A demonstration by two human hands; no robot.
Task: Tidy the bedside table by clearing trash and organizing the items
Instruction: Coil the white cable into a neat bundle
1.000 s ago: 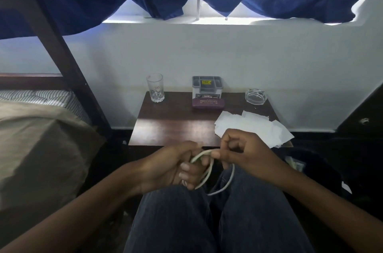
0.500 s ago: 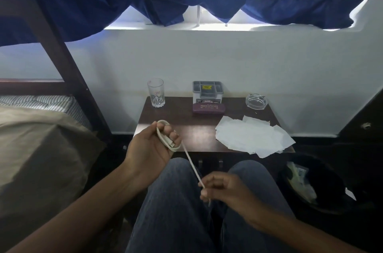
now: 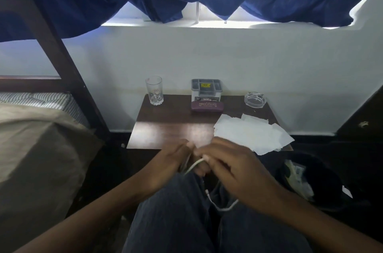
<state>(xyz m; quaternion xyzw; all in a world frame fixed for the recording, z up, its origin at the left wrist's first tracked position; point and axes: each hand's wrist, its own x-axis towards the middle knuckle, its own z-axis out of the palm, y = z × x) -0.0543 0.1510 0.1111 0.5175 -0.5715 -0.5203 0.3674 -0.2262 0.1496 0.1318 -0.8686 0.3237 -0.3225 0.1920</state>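
White cable [image 3: 222,208] in L hand [image 3: 169,162], R hand [image 3: 230,166], nr table [image 3: 172,128] edge.

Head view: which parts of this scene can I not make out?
Head view, thin white cable: the part in the left hand is covered by that hand and the right hand.
Head view, dark round bin: contents too dark to identify.
Head view, clear drinking glass: its small label is unreadable.

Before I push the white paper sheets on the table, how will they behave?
Probably floppy and light: the paper sheets lie thin and flat. Likely to scatter rather than slide together, being a loose overlapping pile overhanging the bedside table at the front.
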